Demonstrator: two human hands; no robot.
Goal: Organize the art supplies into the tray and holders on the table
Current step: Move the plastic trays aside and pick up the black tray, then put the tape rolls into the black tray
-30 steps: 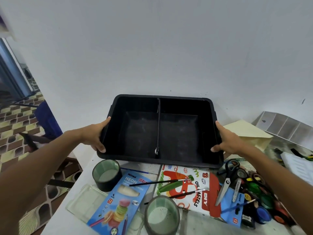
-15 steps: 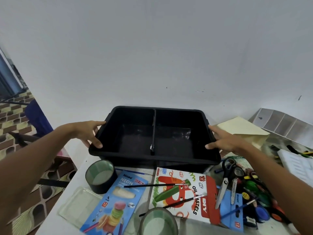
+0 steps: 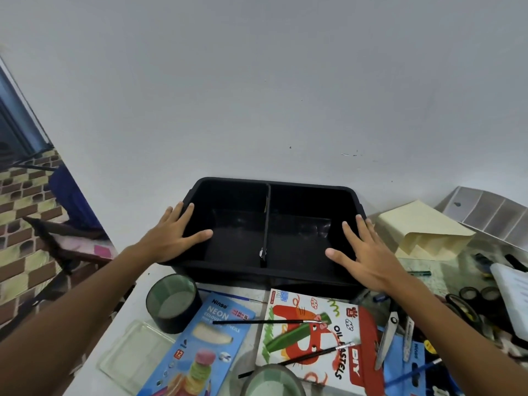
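1. The left hand [image 3: 174, 234] lies flat with its fingers straight, over the left edge of the black tray [image 3: 300, 277]. It holds nothing.
2. The right hand [image 3: 363, 252] is flat too, fingers spread, over the right edge of the tray. The two hands are far apart, one at each side. I cannot tell if they press on the tray or float just above it.
3. The tray sits on the table [image 3: 85, 375] by the wall. A thin wall in the middle splits it into two parts. Both parts look empty.
4. I think the step now is putting the tray in its place. No art things are packed yet.
5. Just in front of the tray lie the oil pastels box [image 3: 314, 335], the blue neon pencil box [image 3: 205, 347], two thin paintbrushes [image 3: 265, 321] and scissors [image 3: 385, 338].
6. Two round holders [image 3: 171, 301] stand close by, one cut off at the bottom.
7. Next, a hand should reach back and pick up one thing, maybe a flat box, and lay it in the tray.
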